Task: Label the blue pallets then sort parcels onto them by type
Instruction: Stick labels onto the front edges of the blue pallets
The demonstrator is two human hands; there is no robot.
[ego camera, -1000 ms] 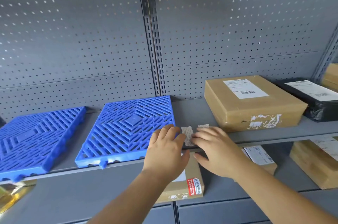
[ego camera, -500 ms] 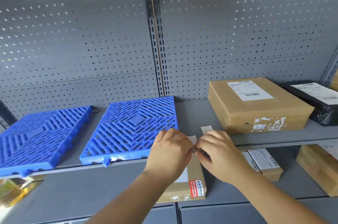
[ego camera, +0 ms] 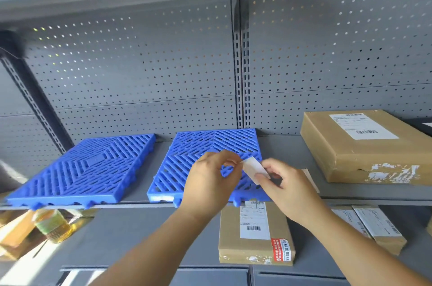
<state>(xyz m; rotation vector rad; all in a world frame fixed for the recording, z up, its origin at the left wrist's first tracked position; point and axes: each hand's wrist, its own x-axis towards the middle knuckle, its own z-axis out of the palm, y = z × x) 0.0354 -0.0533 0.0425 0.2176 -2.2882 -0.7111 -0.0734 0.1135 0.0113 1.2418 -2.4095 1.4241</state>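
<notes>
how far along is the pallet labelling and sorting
Done: the left pallet and right pallet lie on the shelf. In hand: the left hand and right hand pinch a white label above the right pallet. Left: neither pallet shows a label or parcel; the brown box and the lower-shelf parcel wait unsorted.

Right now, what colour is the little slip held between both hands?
The slip is white, seen in the head view against the blue pallet.
</notes>
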